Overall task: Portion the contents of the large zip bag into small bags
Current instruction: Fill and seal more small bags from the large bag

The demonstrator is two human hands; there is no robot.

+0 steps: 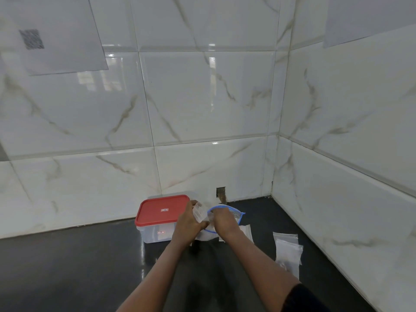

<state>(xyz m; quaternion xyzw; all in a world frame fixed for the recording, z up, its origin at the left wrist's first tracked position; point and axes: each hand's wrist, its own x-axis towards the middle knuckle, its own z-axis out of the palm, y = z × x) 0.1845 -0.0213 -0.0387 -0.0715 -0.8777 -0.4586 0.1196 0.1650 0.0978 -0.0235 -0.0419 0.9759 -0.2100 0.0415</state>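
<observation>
A large clear zip bag point(236, 216) with a blue rim stands open on the dark counter. My right hand point(221, 219) reaches down into its mouth, so the fingers and the bag's contents are hidden. My left hand point(189, 221) holds a small clear bag point(199, 212) upright just left of the large bag's opening. More small clear bags point(288, 248) lie flat on the counter to the right, and a few sit under the large bag point(246, 230).
A clear plastic box with a red lid point(162, 210) stands left of my hands against the tiled wall. Marble-look tiled walls meet in a corner at the back right. The dark counter point(78, 266) stretches left and toward me.
</observation>
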